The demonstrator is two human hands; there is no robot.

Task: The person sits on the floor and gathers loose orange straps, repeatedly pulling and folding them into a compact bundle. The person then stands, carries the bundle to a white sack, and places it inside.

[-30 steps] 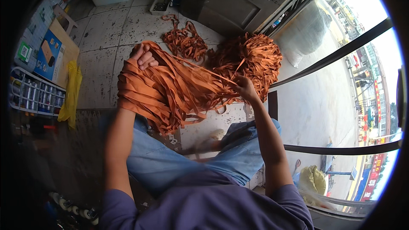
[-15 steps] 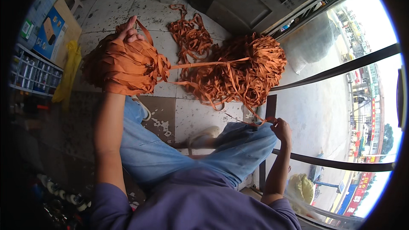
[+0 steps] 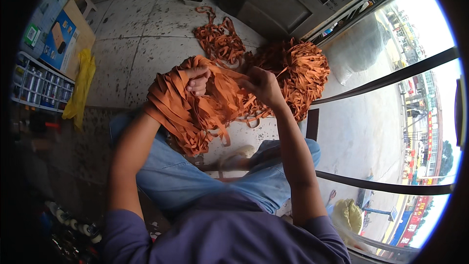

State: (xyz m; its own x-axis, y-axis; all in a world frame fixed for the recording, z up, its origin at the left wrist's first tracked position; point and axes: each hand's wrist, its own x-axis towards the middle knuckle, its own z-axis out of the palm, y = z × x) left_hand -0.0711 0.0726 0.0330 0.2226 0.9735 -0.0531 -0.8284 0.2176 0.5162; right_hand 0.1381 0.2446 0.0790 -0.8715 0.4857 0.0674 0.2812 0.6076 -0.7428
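A thick hank of flat orange ribbon (image 3: 171, 98) hangs in loops round my left wrist and hand, in front of my lap. My left hand (image 3: 198, 79) shows through the loops, its fingers curled in, with ribbon lying against them. Just to its right, my right hand (image 3: 264, 86) is closed on a strand of the ribbon that stretches between the hands. Its fingertips are partly hidden by the back of the hand. Behind the right hand, on the floor, lies a big heap of the same ribbon (image 3: 308, 71), with a smaller tangle (image 3: 220, 39) farther off.
Glass panes with a dark frame bar (image 3: 391, 76) rise at my right. A grey door (image 3: 278, 7) stands at the back. On the left are a white rack of jars (image 3: 41, 85), a yellow plastic bag (image 3: 80, 88) and a blue box (image 3: 58, 39). My knees flank the tiled floor.
My left hand and its hank have swung right and nearer. My right hand has moved up from beside my right knee to the hank, holding ribbon close to the left hand.
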